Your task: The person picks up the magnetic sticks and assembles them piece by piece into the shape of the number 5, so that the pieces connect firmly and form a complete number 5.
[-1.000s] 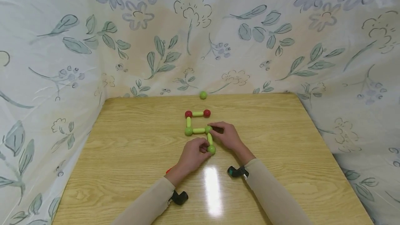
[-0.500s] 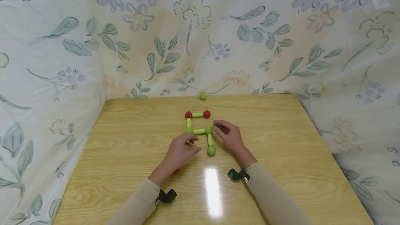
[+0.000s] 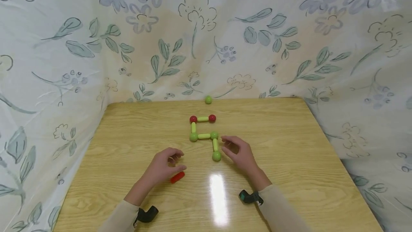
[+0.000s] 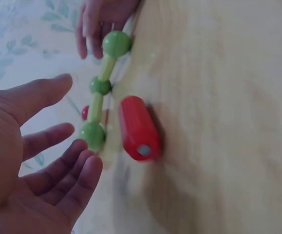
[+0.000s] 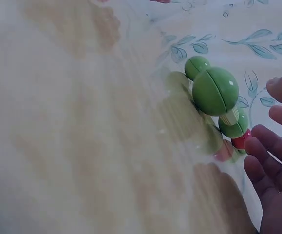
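Note:
A chain of balls and rods lies on the wooden table: two red balls (image 3: 212, 118) at the far end, three green balls (image 3: 216, 156) nearer, joined by yellow-green rods (image 3: 204, 136). My right hand (image 3: 239, 153) hovers just right of the nearest rod, fingers relaxed and holding nothing. Over the table to the left, my left hand (image 3: 165, 165) is spread loosely beside a red rod (image 3: 177, 177), its thumb close above one end. In the left wrist view the red rod (image 4: 138, 127) shows a round metal tip, and the fingers are apart from it.
A single green ball (image 3: 208, 100) sits at the table's back edge, against the flower-patterned cloth (image 3: 199, 46). Cloth also hangs on both sides. A bright light reflection lies on the table (image 3: 289, 174) in front of the chain.
Both hands have let go of the chain. The left hand has drawn back toward the lower left, uncovering the red rod; the right hand has shifted slightly right and nearer. The chain stays put.

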The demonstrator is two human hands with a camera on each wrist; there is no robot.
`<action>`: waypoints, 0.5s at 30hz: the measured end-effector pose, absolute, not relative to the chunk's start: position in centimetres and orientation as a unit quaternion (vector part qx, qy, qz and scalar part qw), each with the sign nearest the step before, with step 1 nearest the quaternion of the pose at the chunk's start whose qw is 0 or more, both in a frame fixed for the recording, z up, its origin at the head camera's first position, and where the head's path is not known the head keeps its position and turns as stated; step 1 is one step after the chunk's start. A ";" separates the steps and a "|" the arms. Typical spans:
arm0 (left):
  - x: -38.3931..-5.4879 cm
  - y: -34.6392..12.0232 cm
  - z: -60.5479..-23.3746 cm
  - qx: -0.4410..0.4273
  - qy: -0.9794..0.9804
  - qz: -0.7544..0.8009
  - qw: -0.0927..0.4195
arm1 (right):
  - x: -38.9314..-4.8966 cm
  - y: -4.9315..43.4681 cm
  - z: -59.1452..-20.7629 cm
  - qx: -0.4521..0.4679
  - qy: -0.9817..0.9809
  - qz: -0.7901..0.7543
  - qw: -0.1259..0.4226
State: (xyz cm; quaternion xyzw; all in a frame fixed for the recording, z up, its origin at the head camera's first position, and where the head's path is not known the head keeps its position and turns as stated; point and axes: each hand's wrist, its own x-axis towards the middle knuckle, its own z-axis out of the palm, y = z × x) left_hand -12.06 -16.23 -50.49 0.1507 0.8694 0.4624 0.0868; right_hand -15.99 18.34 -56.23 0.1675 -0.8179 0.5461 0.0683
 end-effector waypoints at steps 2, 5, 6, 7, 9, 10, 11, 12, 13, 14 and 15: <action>-11.5 -16.8 -50.7 0.158 0.867 0.463 0.096 | -15.4 18.3 -56.1 0.171 -0.818 0.546 0.068; -10.8 -17.2 -51.1 0.170 0.866 0.458 0.107 | -14.7 18.2 -55.9 0.177 -0.816 0.546 0.068; -10.7 -17.3 -51.2 0.176 0.867 0.453 0.109 | -14.6 18.2 -55.9 0.180 -0.816 0.545 0.067; -10.5 -17.4 -51.3 0.183 0.869 0.446 0.110 | -14.4 18.1 -55.8 0.183 -0.817 0.543 0.065; -10.2 -17.4 -51.4 0.195 0.876 0.428 0.109 | -14.2 18.0 -55.7 0.192 -0.819 0.537 0.061; -10.1 -17.5 -51.5 0.201 0.879 0.419 0.106 | -14.1 17.9 -55.6 0.195 -0.822 0.532 0.057; -10.0 -17.5 -51.6 0.207 0.882 0.410 0.103 | -14.1 17.8 -55.6 0.199 -0.824 0.527 0.053; -9.9 -17.5 -51.6 0.211 0.886 0.401 0.099 | -14.0 17.8 -55.6 0.202 -0.828 0.521 0.049; -9.9 -17.5 -51.7 0.214 0.888 0.395 0.096 | -14.0 17.7 -55.6 0.203 -0.832 0.514 0.045; -9.9 -17.5 -51.7 0.217 0.890 0.390 0.092 | -14.0 17.7 -55.6 0.205 -0.836 0.507 0.043; -9.9 -17.5 -51.7 0.219 0.891 0.387 0.090 | -14.1 17.7 -55.7 0.205 -0.840 0.501 0.039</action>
